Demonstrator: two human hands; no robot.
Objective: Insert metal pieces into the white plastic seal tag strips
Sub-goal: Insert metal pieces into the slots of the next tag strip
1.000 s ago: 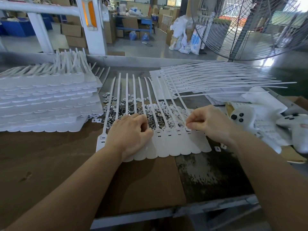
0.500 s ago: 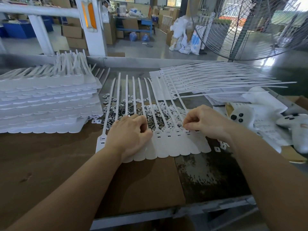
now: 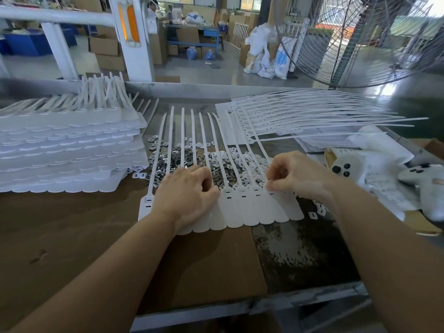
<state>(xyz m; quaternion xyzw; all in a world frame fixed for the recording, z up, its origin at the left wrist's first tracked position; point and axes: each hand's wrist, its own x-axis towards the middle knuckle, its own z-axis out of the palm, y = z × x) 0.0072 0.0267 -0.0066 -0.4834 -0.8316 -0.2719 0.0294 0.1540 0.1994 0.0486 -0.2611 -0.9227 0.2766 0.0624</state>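
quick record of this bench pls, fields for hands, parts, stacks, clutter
left hand: left hand curled, resting on the seal tag row
right hand: right hand pinching at a tag head
parts: metal pieces heaped behind the row
stacks: tag stack left, fanned tags right
clutter: white game controller
surface: brown table

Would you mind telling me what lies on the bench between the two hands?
In the head view, three white tag heads of the strip row lie between the left hand and right hand.
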